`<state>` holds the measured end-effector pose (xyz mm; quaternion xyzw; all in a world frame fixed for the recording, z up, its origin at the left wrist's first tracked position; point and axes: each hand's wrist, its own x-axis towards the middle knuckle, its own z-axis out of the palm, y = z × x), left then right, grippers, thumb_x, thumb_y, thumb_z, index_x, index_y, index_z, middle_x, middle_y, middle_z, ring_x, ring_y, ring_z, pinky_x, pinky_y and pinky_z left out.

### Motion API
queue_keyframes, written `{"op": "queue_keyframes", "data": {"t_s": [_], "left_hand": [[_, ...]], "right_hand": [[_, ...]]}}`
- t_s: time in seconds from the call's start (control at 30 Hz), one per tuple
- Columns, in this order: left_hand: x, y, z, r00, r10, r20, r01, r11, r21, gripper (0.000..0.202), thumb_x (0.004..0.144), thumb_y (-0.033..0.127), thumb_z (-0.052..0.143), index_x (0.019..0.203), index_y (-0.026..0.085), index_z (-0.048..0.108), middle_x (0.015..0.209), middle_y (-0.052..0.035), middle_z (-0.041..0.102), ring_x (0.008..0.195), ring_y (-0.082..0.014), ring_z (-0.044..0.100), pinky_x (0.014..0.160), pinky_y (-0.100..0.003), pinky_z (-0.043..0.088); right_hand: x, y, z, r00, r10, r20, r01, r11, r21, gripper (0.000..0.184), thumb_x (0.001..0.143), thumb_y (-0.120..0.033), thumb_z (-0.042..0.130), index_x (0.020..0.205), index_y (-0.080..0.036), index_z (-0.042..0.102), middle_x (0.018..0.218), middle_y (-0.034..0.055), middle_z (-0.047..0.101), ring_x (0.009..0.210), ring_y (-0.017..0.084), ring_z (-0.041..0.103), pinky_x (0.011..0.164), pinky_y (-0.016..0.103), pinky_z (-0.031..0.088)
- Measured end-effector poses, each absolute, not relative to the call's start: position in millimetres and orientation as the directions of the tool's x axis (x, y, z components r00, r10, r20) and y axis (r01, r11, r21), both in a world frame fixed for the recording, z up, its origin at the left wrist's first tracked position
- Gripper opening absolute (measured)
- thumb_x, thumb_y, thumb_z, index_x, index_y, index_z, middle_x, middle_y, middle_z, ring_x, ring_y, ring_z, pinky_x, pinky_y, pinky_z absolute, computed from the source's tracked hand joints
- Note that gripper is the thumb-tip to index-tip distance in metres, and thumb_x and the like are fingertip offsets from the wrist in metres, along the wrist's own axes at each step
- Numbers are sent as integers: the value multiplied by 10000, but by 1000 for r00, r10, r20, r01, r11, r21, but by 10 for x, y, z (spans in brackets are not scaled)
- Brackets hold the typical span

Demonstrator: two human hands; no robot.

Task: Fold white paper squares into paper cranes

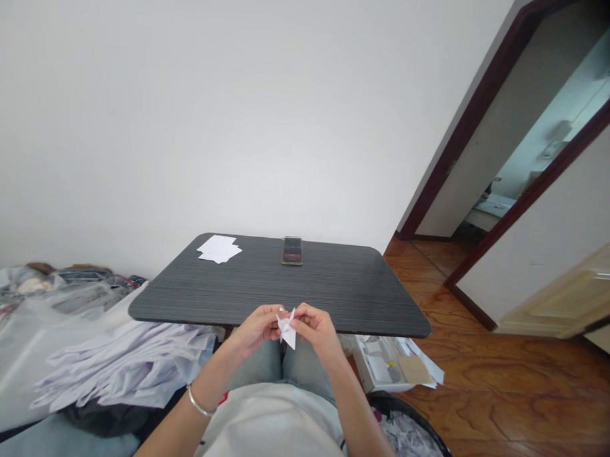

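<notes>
A small folded white paper piece [288,329], with pointed tips like an origami crane, is held up between both hands just off the table's front edge. My left hand [262,326] pinches it from the left side. On the right side, the thumb and fingers of my right hand [313,327] are closed on it too. The paper's points stick upward and one broad point hangs down. Parts of the fold are hidden behind the fingers.
The dark table [263,287] carries white paper sheets [218,248] and a phone [293,251]. White cloth [130,362] lies to the left. At right are a box of papers [380,368] and a black-rimmed bin [412,439] full of white paper pieces.
</notes>
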<state>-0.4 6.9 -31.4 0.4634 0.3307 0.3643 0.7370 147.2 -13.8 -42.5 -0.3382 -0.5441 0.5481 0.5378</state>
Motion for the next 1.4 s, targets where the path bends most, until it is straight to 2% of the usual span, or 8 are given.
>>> {"op": "queue_keyframes", "data": {"t_s": [0.3,0.43,0.53,0.67,0.87,1.03,1.17,1.4], "left_hand": [[-5,75,-372,514,849,-121,-236,276,932,266,735,360,600,624,128,537,536,21,487,445,-49,404,403,-152,293],[-4,19,-289,350,937,11,-289,97,952,241,767,376,562,891,170,575,768,-16,560,631,-94,520,489,-165,394],[6,-13,-235,309,946,99,-232,-26,972,353,704,350,640,1007,192,553,875,-25,573,680,-111,538,528,-188,429],[41,-15,-232,385,921,54,-123,-7,992,337,688,361,653,933,145,572,672,2,577,534,-87,497,485,-194,411],[55,-4,-249,391,920,2,-178,73,981,287,661,384,675,705,130,548,587,30,530,499,-68,460,468,-180,374],[37,-6,-253,420,908,6,-193,83,978,289,676,395,661,696,130,546,569,34,528,493,-66,448,476,-181,351],[46,-2,-239,426,905,3,-188,85,979,302,665,392,669,639,133,516,524,56,474,451,-52,391,439,-174,307],[49,-8,-197,463,886,-6,-79,48,996,317,689,408,641,626,109,555,491,54,433,432,-45,330,413,-180,223]], "right_hand": [[1463,-118,-464,-154,970,189,-207,155,-966,148,677,-312,649,646,-170,620,571,-32,506,461,77,402,401,184,298],[1465,-111,-440,-88,984,154,-226,131,-965,146,674,-312,649,664,-171,613,511,-43,505,417,69,381,380,180,292],[1457,-108,-432,-41,986,164,-261,148,-954,143,674,-303,651,675,-169,604,494,-46,502,414,70,395,373,175,303],[1443,-106,-440,-50,981,187,-245,170,-955,156,682,-312,645,688,-162,602,492,-44,508,411,71,407,372,177,319],[1459,-95,-481,-62,976,210,-148,199,-969,164,715,-324,616,696,-161,615,478,-57,458,396,64,372,360,177,289],[1475,-102,-463,-83,962,260,-108,250,-962,171,748,-319,583,690,-163,622,564,-44,444,423,62,386,366,178,289],[1472,-120,-419,-67,950,305,-59,301,-952,154,761,-297,566,714,-164,628,606,-32,453,452,65,402,381,177,296],[1511,-118,-370,-63,930,363,-74,358,-931,110,737,-273,584,712,-170,614,651,-18,495,476,69,414,395,179,305]]}}
